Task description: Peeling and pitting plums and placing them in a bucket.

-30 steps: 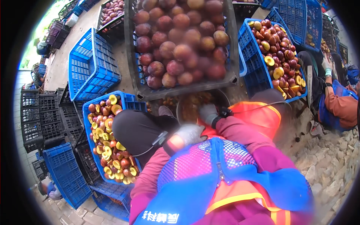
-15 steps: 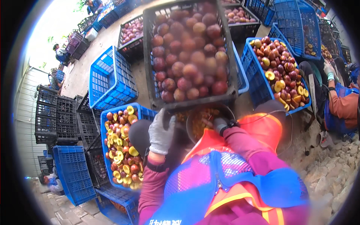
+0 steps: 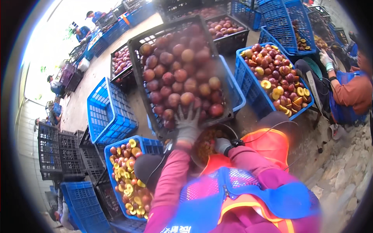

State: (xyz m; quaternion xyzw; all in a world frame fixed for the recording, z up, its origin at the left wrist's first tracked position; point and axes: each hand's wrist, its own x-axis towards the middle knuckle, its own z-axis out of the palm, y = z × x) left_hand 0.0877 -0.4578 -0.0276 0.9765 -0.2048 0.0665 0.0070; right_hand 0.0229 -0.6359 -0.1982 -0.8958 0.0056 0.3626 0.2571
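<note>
A black plastic crate (image 3: 155, 121) full of whole reddish-purple plums (image 3: 180, 76) stands tilted in front of me. My left hand (image 3: 188, 126), in a grey glove, reaches over its near edge with fingers spread against the nearest plums, holding none. My right hand (image 3: 222, 146), gloved too, is at the right side of a round metal pot (image 3: 203, 163) between my knees. Orange-brown pieces (image 3: 206, 143) lie in the pot, blurred. The fingers of the right hand point into the pot and do not show well enough to tell whether they grip anything.
Blue crates of cut plums stand left (image 3: 145, 145) and right (image 3: 248, 86) of me. A blue crate (image 3: 108, 116) lies beyond the left one. Black crates (image 3: 58, 155) are stacked at far left. A co-worker (image 3: 347, 91) sits at right, beside rubble (image 3: 342, 174).
My left hand has moved from beside the crate, right and forward onto the plums, its fingers spreading. My right hand stays at the pot. The whole view has shifted slightly.
</note>
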